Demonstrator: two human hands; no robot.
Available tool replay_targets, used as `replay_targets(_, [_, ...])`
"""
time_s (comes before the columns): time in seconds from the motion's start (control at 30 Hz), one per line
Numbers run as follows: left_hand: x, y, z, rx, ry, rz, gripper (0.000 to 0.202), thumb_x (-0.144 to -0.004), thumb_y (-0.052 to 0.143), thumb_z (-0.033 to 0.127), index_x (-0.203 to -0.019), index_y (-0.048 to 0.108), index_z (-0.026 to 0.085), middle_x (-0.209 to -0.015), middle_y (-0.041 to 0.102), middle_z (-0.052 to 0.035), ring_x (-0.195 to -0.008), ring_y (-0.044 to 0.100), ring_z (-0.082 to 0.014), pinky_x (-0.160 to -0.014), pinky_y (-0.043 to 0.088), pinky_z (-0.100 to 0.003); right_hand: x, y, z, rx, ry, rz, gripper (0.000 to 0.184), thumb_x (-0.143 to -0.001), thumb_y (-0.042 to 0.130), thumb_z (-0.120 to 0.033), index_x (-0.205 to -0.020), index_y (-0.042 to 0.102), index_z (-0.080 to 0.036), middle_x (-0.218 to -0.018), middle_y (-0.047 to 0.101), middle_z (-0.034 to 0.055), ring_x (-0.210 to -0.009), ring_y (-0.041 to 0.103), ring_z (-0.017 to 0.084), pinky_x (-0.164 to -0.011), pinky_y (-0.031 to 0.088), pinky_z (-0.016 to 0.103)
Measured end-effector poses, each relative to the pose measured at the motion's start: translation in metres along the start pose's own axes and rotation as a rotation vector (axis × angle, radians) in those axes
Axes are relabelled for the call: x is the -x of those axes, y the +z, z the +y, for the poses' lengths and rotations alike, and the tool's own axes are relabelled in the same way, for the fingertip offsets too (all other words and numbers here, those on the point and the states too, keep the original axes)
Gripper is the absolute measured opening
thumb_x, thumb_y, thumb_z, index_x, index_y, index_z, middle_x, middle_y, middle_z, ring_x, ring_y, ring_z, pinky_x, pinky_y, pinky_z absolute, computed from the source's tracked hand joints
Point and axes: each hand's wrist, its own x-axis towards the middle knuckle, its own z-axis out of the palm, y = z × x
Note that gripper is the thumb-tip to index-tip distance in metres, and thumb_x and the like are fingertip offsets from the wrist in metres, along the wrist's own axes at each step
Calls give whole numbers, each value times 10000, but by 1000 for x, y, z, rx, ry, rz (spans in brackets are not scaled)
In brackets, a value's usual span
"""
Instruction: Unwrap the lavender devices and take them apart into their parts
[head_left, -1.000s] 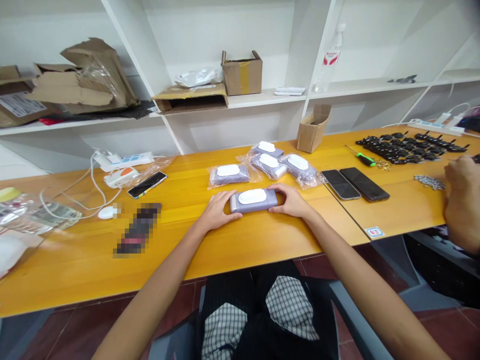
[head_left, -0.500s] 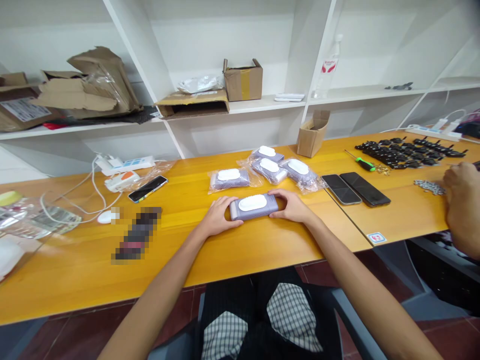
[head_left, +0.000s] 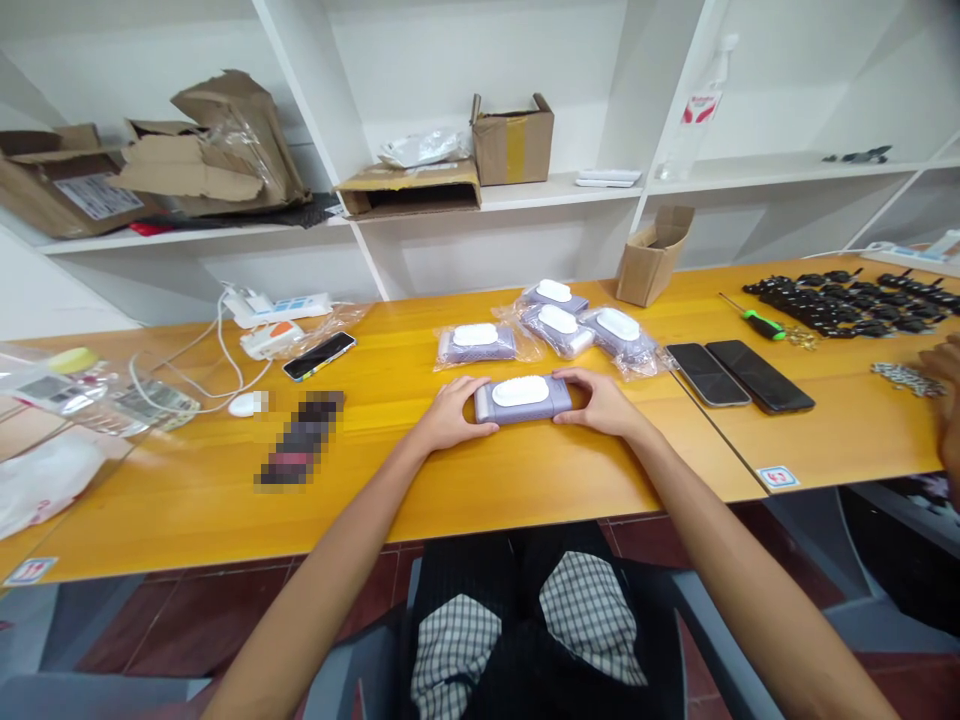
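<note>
A purple-grey oblong case [head_left: 491,409] with a white ribbed oval piece on its top lies on the wooden table in front of me. My left hand [head_left: 454,415] grips its left end between thumb and fingers. At the opposite end, my right hand [head_left: 600,402] holds the case in the same way. Just behind it, a similar case in clear plastic wrap [head_left: 478,345] lies by itself. Several more wrapped cases [head_left: 559,330] are grouped to its right, each with a white oval top.
Two black phones [head_left: 759,377] lie right of my hands. Beyond them are a green screwdriver [head_left: 765,325], rows of black parts [head_left: 847,305], small metal pieces [head_left: 904,379] and another person's hand [head_left: 949,370]. Leftward are a phone [head_left: 320,356], white cables [head_left: 221,350] and a power strip [head_left: 281,310].
The view has shifted, so the scene sits farther right in the picture. Both hands keep hold of the case, which looks slightly turned. The other person's hand is now mostly past the right edge.
</note>
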Motion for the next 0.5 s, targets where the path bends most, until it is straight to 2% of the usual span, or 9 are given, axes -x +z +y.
replay_targets(0.2, [1, 0, -1, 8, -30, -4, 927, -772, 855, 603, -1575, 523, 280, -1612, 536, -121, -1516, 457, -410, -1276, 350, -595, 0, -1, -1, -16, 16, 3, 700, -627, 998, -292, -1277, 741, -254, -1408, 726, 105, -1343, 661, 359, -1222, 466, 581])
replay_targets(0.5, [0, 0, -3, 18, -10, 15, 930, -761, 875, 613, -1556, 554, 251, -1580, 568, -133, -1474, 516, -386, -1261, 389, -557, 0, 0, -4, -63, 32, 2, 704, -606, 1008, -280, -1258, 746, -251, -1386, 740, 105, -1330, 673, 357, -1218, 474, 597])
